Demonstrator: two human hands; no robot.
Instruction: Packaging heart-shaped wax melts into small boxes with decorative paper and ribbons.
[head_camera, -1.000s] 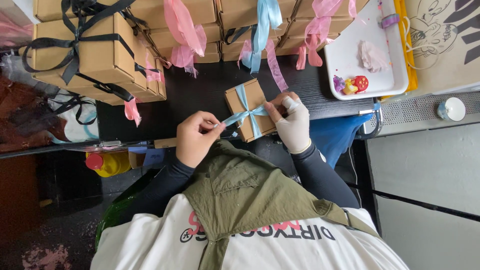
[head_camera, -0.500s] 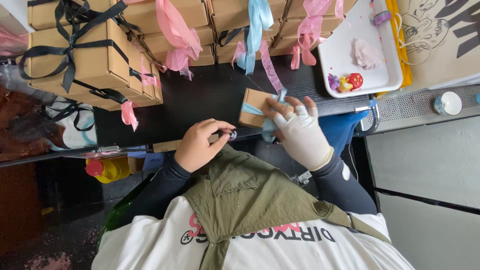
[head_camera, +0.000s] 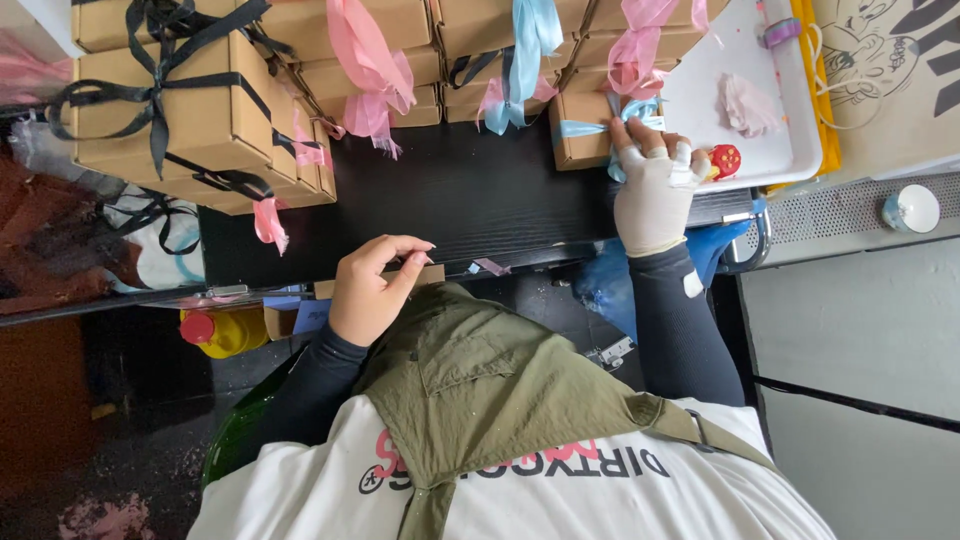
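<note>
1. Resting palm-down, the right hand (head_camera: 655, 195) in its pale glove lies with fingers spread on a small brown box (head_camera: 583, 130) tied with light blue ribbon (head_camera: 600, 127); it presses the box rather than pinching it.
2. That box sits at about 1 o'clock on the black table (head_camera: 450, 195), pushed up against the row of boxes behind it and just beside the white tray (head_camera: 775, 120) on its right.
3. Bare and loosely curled, the left hand (head_camera: 372, 290) hangs over the table's near edge at 7 o'clock, thumb and fingertips drawn together; whether anything is held between them cannot be told.
4. Between the two hands the dark tabletop is bare, the widest open room in view.
5. Stacked brown boxes line the far edge from 10 to 1 o'clock: black ribbon (head_camera: 160, 75) on the left stack, pink ribbon (head_camera: 360, 60) and blue bows farther right.
6. On the tray lie a red round piece (head_camera: 724, 160) by the gloved fingers and a pale pink scrap (head_camera: 745, 103).
7. Off the table at 3 o'clock stands a small white round tin (head_camera: 911, 209).
</note>
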